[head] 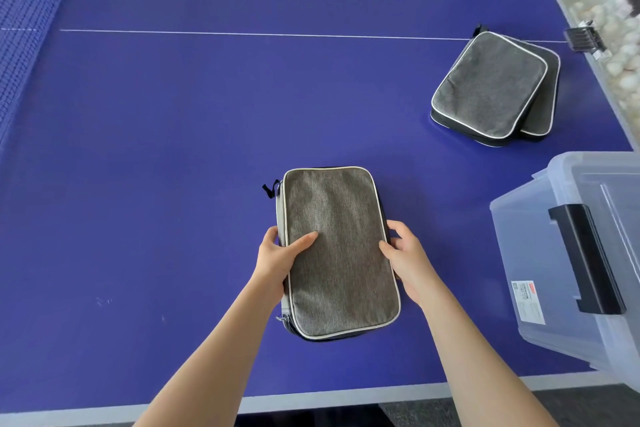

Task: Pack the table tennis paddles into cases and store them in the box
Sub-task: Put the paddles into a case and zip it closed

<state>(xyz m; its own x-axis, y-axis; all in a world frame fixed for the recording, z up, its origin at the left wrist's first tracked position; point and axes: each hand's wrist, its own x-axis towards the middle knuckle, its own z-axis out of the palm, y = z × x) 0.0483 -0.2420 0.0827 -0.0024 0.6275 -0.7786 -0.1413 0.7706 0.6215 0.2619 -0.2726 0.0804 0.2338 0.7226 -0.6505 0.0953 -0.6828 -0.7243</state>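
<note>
The left hand [277,253] holds the gray case [339,253] by its left side, thumb on top, fingers curled round the edge. The right hand [403,260] pinches the right side. The case is over the blue table [173,149]. Two stacked cases [488,87] lie behind the clear box [571,253].

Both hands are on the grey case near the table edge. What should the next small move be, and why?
Probably lift the grey fabric rectangular case and carry it right toward the translucent plastic box. The left hand and right hand each grip a long edge, the case looks closed, and no loose paddle is in view.
</note>
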